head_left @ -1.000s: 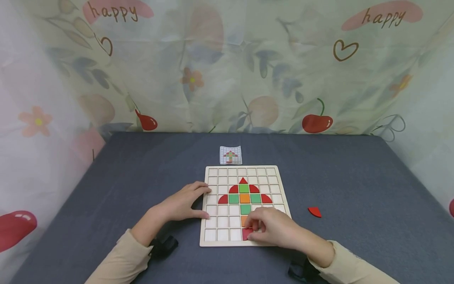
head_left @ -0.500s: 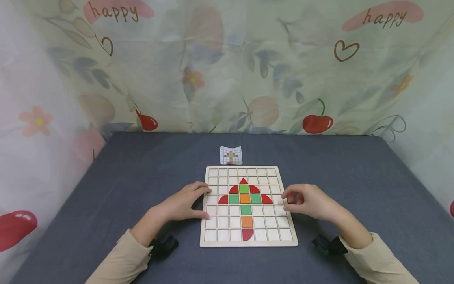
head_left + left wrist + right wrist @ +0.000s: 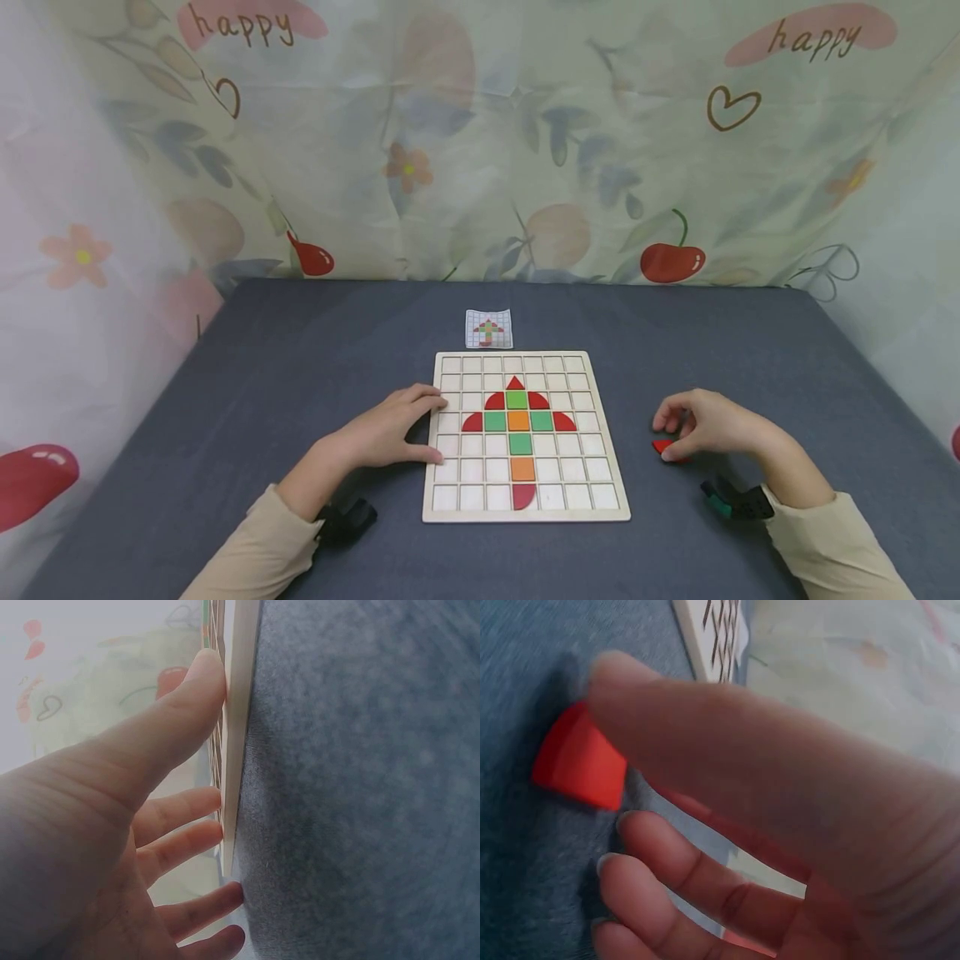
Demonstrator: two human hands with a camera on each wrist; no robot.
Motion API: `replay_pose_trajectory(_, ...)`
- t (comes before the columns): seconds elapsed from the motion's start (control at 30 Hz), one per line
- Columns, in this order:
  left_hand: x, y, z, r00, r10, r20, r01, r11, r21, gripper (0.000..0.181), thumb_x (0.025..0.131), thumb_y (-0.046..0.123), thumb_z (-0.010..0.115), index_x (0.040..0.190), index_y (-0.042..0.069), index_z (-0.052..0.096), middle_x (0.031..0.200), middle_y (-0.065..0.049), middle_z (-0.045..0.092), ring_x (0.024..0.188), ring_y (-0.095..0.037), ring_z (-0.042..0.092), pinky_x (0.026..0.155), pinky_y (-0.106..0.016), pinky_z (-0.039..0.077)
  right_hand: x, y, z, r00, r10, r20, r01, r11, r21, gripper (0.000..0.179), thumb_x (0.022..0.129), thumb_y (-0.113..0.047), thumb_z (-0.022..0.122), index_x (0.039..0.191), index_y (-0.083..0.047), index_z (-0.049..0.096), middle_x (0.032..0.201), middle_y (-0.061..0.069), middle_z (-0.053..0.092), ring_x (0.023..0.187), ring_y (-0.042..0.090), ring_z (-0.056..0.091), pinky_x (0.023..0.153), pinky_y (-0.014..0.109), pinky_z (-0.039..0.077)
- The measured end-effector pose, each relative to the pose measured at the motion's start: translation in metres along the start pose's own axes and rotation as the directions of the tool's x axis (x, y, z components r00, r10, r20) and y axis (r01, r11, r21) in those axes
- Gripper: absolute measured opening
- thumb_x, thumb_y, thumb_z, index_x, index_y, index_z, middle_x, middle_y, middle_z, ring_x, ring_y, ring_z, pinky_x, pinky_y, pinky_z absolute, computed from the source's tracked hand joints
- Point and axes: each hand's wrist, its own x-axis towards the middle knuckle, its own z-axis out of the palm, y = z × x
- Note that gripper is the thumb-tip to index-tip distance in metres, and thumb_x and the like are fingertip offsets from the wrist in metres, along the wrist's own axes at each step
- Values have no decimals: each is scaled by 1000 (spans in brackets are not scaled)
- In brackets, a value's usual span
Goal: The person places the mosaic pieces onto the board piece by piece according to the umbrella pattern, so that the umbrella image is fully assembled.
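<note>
In the head view, a wooden grid board (image 3: 555,498) holds red, green and orange tiles laid in an arrow-like figure. My left hand (image 3: 390,427) rests at the board's left edge, thumb and fingers spread along it. The left wrist view shows the left thumb (image 3: 176,705) against the board's edge (image 3: 238,712). My right hand (image 3: 716,427) is over a loose red quarter-round tile (image 3: 662,446) to the right of the board. In the right wrist view the thumb partly covers the red tile (image 3: 585,769), which lies on the cloth; the index fingertip is hidden.
A small pattern card (image 3: 488,329) with a similar figure lies just beyond the board. Dark grey cloth covers the table (image 3: 315,350). A printed curtain (image 3: 480,167) hangs behind it. Both wrists wear black straps.
My right hand has moved from the board's lowest row to the loose red tile on the right, uncovering a red quarter-round in that row. The left hand stays put.
</note>
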Motion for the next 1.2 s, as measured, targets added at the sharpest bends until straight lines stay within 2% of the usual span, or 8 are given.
replay_pose_trajectory(0.17, 0, 0, 0, 1000, 6, -1, -6, 1000, 0, 71, 78, 44, 72, 135, 10, 46, 142, -9, 39, 131, -29, 38, 104, -47, 36, 1, 6, 0, 1000, -13, 19, 13, 1000, 3, 30, 68, -19, 81, 86, -5, 62, 76, 0, 54, 60, 1, 48, 57, 20, 42)
replay_pose_trajectory(0.63, 0, 1, 0, 1000, 2, 3, -2, 1000, -4, 71, 78, 44, 72, 135, 10, 46, 142, -9, 39, 131, -30, 38, 105, -47, 36, 3, 4, 3, 998, -58, -28, 57, 997, -45, 17, 71, -14, 77, 80, -7, 64, 69, -5, 59, 59, -2, 50, 55, 20, 44)
replay_pose_trajectory(0.9, 0, 1, 0, 1000, -8, 4, 8, 1000, -4, 72, 78, 44, 72, 135, 10, 46, 142, -8, 39, 131, -29, 37, 105, -47, 36, 5, -10, 3, 992, -62, -112, 53, 996, -78, 16, 75, -15, 75, 87, -7, 67, 81, 0, 65, 65, -3, 55, 59, 20, 48)
replay_pose_trajectory(1.2, 0, 1, 0, 1000, -6, 8, 6, 1000, -6, 72, 78, 45, 71, 136, 10, 46, 143, -9, 38, 132, -29, 37, 105, -47, 36, 10, -33, 16, 969, -99, -226, 75, 991, -112, 19, 76, -13, 76, 92, -8, 68, 87, 2, 63, 71, 3, 57, 63, 18, 51)
